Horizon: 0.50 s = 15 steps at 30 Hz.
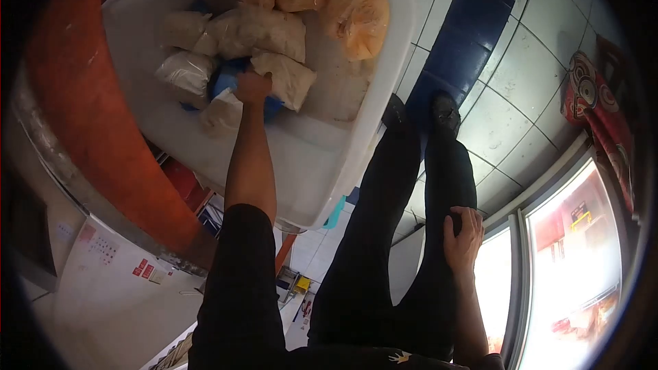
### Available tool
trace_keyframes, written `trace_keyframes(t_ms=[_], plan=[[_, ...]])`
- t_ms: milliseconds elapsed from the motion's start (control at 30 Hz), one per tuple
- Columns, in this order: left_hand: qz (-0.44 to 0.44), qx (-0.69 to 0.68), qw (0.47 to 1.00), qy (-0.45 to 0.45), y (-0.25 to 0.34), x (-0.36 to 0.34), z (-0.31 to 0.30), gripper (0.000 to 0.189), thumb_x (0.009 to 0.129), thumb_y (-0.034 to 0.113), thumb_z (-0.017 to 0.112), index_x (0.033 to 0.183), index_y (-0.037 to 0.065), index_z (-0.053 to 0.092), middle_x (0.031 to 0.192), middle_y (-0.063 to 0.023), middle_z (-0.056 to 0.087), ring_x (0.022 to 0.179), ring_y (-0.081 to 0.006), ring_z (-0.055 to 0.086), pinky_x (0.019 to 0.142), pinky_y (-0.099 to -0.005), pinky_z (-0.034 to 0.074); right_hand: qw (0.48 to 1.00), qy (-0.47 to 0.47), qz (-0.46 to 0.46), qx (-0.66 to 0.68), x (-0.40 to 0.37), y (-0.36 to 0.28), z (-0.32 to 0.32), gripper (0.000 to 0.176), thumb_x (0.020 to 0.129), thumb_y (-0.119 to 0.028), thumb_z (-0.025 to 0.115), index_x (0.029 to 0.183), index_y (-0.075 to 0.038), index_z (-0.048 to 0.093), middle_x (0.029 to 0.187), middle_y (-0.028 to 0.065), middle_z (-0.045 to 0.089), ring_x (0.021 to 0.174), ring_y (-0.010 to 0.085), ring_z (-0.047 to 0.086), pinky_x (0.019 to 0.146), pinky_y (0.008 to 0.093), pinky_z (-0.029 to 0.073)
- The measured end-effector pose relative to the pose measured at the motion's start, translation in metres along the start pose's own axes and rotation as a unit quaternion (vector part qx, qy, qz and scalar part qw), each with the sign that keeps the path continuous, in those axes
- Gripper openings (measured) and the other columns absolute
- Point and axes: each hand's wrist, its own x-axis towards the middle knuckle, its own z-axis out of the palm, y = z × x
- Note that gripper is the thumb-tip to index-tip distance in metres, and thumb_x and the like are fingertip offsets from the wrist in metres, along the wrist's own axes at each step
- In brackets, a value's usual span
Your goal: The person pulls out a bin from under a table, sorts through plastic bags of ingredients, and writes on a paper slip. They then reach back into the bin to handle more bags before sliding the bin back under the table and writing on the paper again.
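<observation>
My left hand point(253, 88) reaches down into a large white tub point(322, 195). Its fingers are closed, and what they grip is hidden. Around it lie a pale filled plastic bag point(284, 79), a second whitish bag point(223, 111) and something blue point(226, 77) underneath. Farther left sits another clear bag of white contents point(186, 75). Several bags with orange-yellow contents point(356, 19) line the tub's far right end. Resting on my black-clad right thigh, my right hand point(465, 236) holds nothing, fingers apart.
A curved orange rim point(113, 96) runs along the tub's left side. White floor tiles point(507, 123) with a dark blue strip point(459, 41) lie to the right. A lit glass-fronted cabinet point(572, 253) stands at lower right, below a red patterned cloth point(596, 103).
</observation>
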Motion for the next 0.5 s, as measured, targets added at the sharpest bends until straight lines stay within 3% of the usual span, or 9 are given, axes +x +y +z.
trace_keyframes(t_ms=[133, 200, 267, 400, 467, 500], plan=[[0.041, 0.002, 0.995, -0.092, 0.0, 0.007, 0.013, 0.053, 0.086, 0.037, 0.068, 0.13, 0.006, 0.072, 0.131, -0.0213, 0.072, 0.124, -0.0406, 0.069, 0.098, -0.0522, 0.058, 1.0, 0.003, -0.009, 0.006, -0.006, -0.012, 0.016, 0.023, 0.095, -0.018, 0.069, 0.116, -0.007, 0.069, 0.115, 0.0152, 0.069, 0.128, 0.038, 0.057, 0.11, 0.0523, 0.04], [0.013, 0.024, 0.99, -0.142, 0.014, -0.017, 0.012, 0.047, 0.085, 0.035, 0.069, 0.123, 0.008, 0.076, 0.132, -0.0226, 0.071, 0.126, -0.04, 0.068, 0.099, -0.0509, 0.058, 1.0, 0.014, -0.017, -0.009, -0.007, -0.016, 0.019, 0.022, 0.095, -0.017, 0.069, 0.115, -0.007, 0.069, 0.115, 0.0153, 0.069, 0.128, 0.0373, 0.057, 0.11, 0.0522, 0.04], [0.076, 0.069, 0.967, -0.235, 0.009, -0.02, 0.041, 0.059, 0.084, 0.043, 0.07, 0.13, 0.006, 0.073, 0.137, -0.0194, 0.07, 0.125, -0.0417, 0.067, 0.101, -0.0495, 0.057, 1.0, 0.01, -0.002, -0.001, -0.006, -0.02, 0.019, 0.022, 0.095, -0.018, 0.069, 0.115, -0.008, 0.069, 0.116, 0.0148, 0.069, 0.128, 0.0361, 0.058, 0.109, 0.0522, 0.041], [0.03, 0.055, 0.976, -0.21, 0.027, -0.056, 0.021, 0.065, 0.083, 0.043, 0.075, 0.136, 0.006, 0.069, 0.134, -0.0226, 0.07, 0.119, -0.045, 0.069, 0.099, -0.0516, 0.057, 1.0, 0.015, 0.023, 0.014, -0.006, -0.021, 0.02, 0.022, 0.094, -0.018, 0.069, 0.114, -0.008, 0.069, 0.115, 0.0141, 0.069, 0.128, 0.035, 0.058, 0.109, 0.0518, 0.04], [0.114, -0.048, 0.992, 0.008, 0.031, -0.053, 0.01, 0.078, 0.083, 0.042, 0.082, 0.145, 0.001, 0.057, 0.13, -0.0256, 0.066, 0.116, -0.0487, 0.066, 0.102, -0.054, 0.053, 1.0, 0.021, 0.016, 0.006, -0.005, -0.018, 0.023, 0.021, 0.094, -0.017, 0.069, 0.113, -0.008, 0.07, 0.116, 0.0136, 0.069, 0.127, 0.0347, 0.058, 0.109, 0.0516, 0.041], [0.188, -0.131, 0.961, 0.156, 0.032, -0.04, 0.007, 0.079, 0.083, 0.04, 0.084, 0.143, -0.002, 0.054, 0.131, -0.0261, 0.063, 0.119, -0.0476, 0.062, 0.105, -0.055, 0.05, 1.0, 0.021, 0.018, 0.006, -0.005, -0.018, 0.023, 0.021, 0.094, -0.017, 0.069, 0.113, -0.008, 0.07, 0.116, 0.0136, 0.069, 0.127, 0.0347, 0.058, 0.109, 0.0516, 0.041]])
